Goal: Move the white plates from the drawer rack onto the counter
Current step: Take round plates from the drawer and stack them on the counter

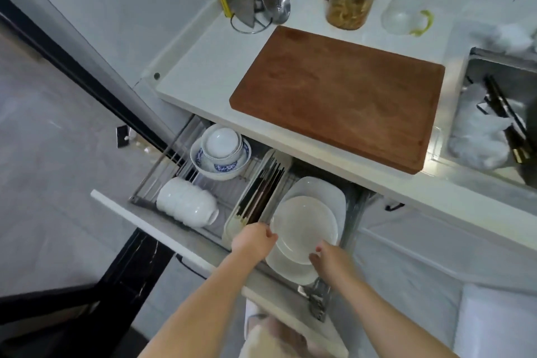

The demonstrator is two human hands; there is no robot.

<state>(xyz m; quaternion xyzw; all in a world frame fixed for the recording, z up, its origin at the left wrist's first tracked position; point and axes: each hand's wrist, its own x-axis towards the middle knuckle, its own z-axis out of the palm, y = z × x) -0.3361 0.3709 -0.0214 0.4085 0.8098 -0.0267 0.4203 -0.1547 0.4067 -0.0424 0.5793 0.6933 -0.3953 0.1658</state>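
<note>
I'm looking down into the open drawer rack (162, 183), and both hands are on the stack of white plates (305, 224), which sits in the rack's right-hand section, just right of the chopstick tray (255, 197). The left hand (252, 244) has its fingers curled over the left rim of the top plate; the right hand (331, 261) grips the near right rim, thumb showing on top. I count at least 3 plates in that stack, with a larger oblong one at the back of the stack, though exactly how many each hand has caught I cannot tell.

So this is the pick-up, step 1 of the job: nothing white from that stack is up on the tabletop (203, 67) yet. The plates look seated in the rack, not lifted.

Next move, as I judge it: raise the plates straight up, clear of the rack wires and of the tabletop's front edge directly above the stack's far side, then carry them up and forward. The cutting board (340, 96) takes most of the tabletop above the stack; the bare strip left of it looks like the landing spot. Stacked ceramic is heavy and slick, so both grips need to hold evenly.
</note>
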